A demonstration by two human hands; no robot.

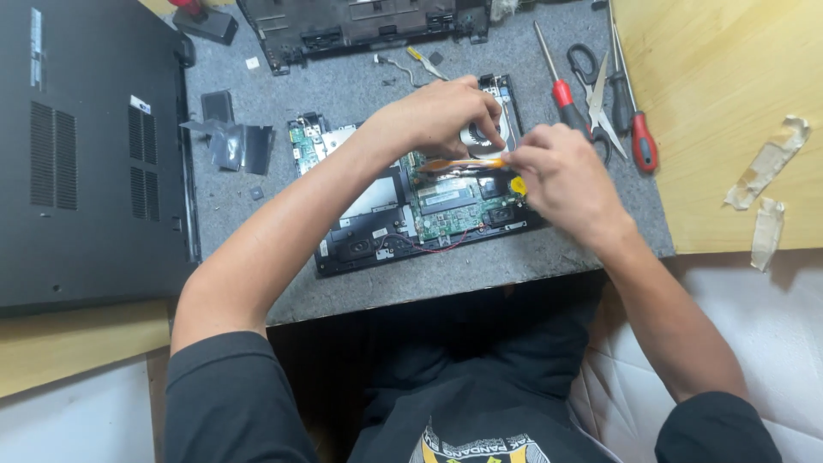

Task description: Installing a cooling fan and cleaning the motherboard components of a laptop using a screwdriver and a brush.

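grey mat [283,283] bears an open laptop [403,214]; right hand [561,176] pinches an orange tool [459,163], left hand [437,116] curled over the fan [480,137], its grip unclear.

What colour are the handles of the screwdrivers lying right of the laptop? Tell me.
Red and black screwdriver handles, seen in the head view.

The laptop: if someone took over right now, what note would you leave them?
Left hand: resting on the fan at the far right corner of the open laptop.
Right hand: pinching an orange tool, laid flat over the green board.
Around: two red screwdrivers and scissors to the right on the grey mat; the bottom cover lies to the left.
Done: cover off, insides bare.
Left: fan and board both in place; whether their screws are out cannot be told.
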